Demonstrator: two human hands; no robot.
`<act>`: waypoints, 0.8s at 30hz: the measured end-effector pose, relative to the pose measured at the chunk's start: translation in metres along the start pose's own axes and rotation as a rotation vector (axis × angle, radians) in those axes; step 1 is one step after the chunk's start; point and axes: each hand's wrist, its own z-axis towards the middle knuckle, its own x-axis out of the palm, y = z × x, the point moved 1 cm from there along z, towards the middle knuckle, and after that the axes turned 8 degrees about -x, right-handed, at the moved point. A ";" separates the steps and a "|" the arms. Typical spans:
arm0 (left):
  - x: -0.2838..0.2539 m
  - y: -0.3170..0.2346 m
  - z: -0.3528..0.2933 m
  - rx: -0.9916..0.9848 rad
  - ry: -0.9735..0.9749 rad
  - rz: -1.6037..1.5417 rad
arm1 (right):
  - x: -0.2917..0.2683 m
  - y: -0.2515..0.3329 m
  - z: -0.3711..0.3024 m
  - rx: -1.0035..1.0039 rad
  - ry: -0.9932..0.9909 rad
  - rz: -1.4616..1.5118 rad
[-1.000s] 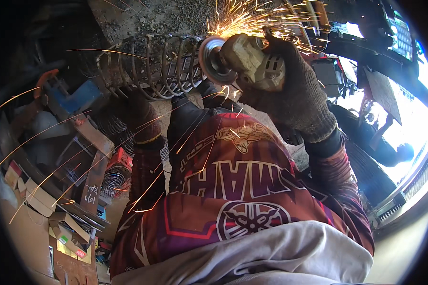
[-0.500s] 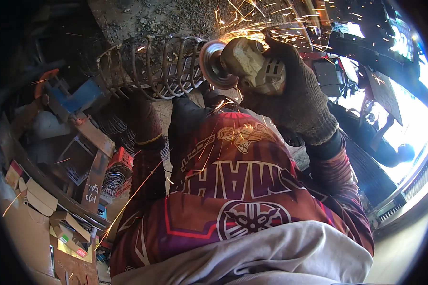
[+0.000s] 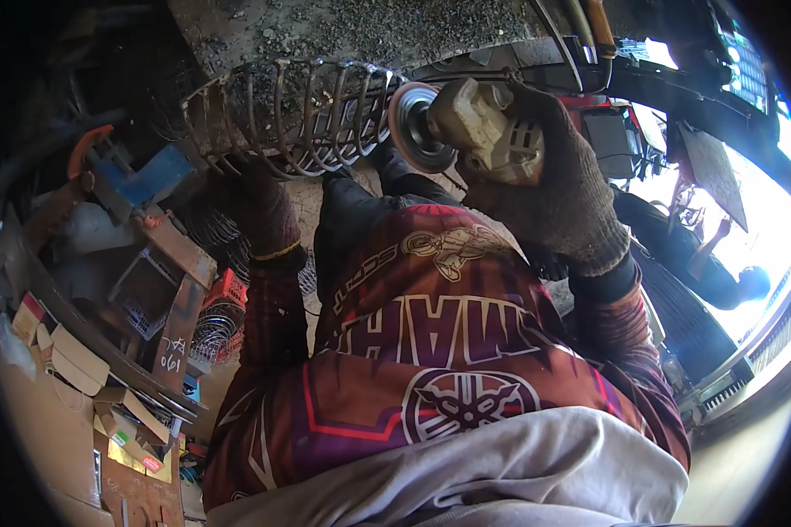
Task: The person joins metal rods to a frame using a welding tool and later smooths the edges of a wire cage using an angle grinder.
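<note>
My right hand (image 3: 567, 180), in a knitted work glove, is wrapped round the worn body of an angle grinder (image 3: 492, 132). The grinder's round disc (image 3: 420, 127) faces left, close beside the right end of a cage of bent metal rods (image 3: 312, 114). No sparks fly from it. The cage lies on its side in front of my knees, its ribs curving round. My left hand (image 3: 259, 206), also gloved, grips the lower left part of the cage; its fingertips are lost in shadow.
A worktop strewn with dark grit (image 3: 325, 35) lies beyond the cage. Wire coils (image 3: 215, 329), a red crate (image 3: 233, 288) and cardboard boxes (image 3: 75, 360) crowd the left. Another person (image 3: 677, 237) is at the right, near bright daylight.
The stream of sparks has stopped. My right hand and the grinder have shifted slightly right, and the cage's right end has moved a little to the right and up.
</note>
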 end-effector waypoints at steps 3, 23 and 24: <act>-0.001 0.010 0.001 -0.304 -0.017 -0.800 | -0.001 0.003 0.002 0.046 0.028 0.009; -0.006 0.031 0.009 -0.507 0.126 -1.415 | 0.002 -0.008 0.011 -0.021 0.068 -0.078; -0.006 0.032 0.009 -0.504 0.134 -1.415 | 0.002 -0.005 0.013 -0.046 0.034 -0.054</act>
